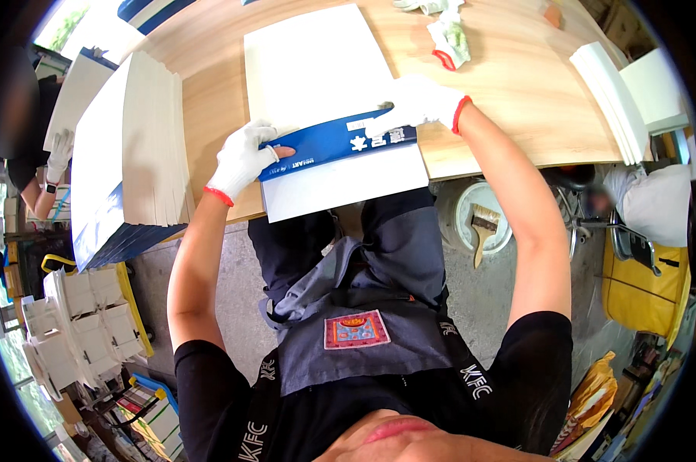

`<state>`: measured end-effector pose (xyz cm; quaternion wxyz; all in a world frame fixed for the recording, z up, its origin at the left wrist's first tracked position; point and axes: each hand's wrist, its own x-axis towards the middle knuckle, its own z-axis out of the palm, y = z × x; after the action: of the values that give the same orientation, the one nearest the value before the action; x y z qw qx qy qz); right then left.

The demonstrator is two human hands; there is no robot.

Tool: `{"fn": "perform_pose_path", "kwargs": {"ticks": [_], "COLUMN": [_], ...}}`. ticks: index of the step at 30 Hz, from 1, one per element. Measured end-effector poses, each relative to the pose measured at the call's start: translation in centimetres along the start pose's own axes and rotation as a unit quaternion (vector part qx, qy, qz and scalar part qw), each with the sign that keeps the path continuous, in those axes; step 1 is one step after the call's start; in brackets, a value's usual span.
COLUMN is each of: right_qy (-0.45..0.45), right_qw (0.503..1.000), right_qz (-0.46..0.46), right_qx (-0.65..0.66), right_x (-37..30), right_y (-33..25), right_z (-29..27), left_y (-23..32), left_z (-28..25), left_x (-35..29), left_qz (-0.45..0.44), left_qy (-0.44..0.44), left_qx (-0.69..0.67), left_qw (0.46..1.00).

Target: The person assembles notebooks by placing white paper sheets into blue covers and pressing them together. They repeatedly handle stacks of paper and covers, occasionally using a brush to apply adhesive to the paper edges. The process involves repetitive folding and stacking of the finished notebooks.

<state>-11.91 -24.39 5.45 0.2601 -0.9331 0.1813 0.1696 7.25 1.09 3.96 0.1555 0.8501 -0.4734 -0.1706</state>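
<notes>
A large white cover sheet (317, 61) with a printed blue band (329, 145) lies across the table's near edge, its lower white part (348, 185) jutting out above my lap. My left hand (242, 163), in a white glove with a red cuff, grips the band's left end. Its bare thumb lies on the blue, while the other fingers are bent at the edge. On the band's right part rests my gloved right hand (419, 106), fingers stretched leftward along the blue and the thumb apart near its upper edge. What lies under the band is hidden.
A tall stack of blue-covered pads (155, 146) stands on the left. Loose gloves (450, 42) lie at the far side of the wooden table (510, 108). More white stacks (610, 100) are at right. Below is a white bucket with a brush (483, 223). Another person's gloved hand (59, 154) shows far left.
</notes>
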Motion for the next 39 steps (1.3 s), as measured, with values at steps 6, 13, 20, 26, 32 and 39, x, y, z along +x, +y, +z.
{"fn": "perform_pose_path", "kwargs": {"ticks": [6,13,20,26,32,39], "right_qy": [0.173,0.23,0.271,0.286,0.549,0.362], "right_qw": [0.983,0.968,0.957,0.955,0.788,0.645], "right_qz": [-0.06,-0.078,-0.097,-0.075,0.147,-0.069], "right_qx": [-0.005,0.056,0.03,0.035,-0.236,0.67], "right_x": [1.8,0.5,0.7,0.2,1.4,-3.6], "right_y": [2.4,1.3,1.6,1.7,10.8,11.6], "right_z": [3.9,4.7,4.9,4.6,0.5,-2.7], "left_y": [-1.6,-1.4,5.7,8.4,10.4,9.7], "left_z": [1.0,0.8,-3.3,-0.8,-2.2,-1.8], "left_x": [0.7,0.8,5.5,9.1,8.8,8.6], "left_qz": [0.049,0.039,0.191,0.234,0.265,0.256], "left_qy": [0.007,-0.025,-0.271,-0.404,-0.404,-0.385], "left_qx": [-0.011,-0.013,0.282,0.337,0.321,0.318], "left_qw": [0.999,0.999,0.9,0.818,0.815,0.828]}}
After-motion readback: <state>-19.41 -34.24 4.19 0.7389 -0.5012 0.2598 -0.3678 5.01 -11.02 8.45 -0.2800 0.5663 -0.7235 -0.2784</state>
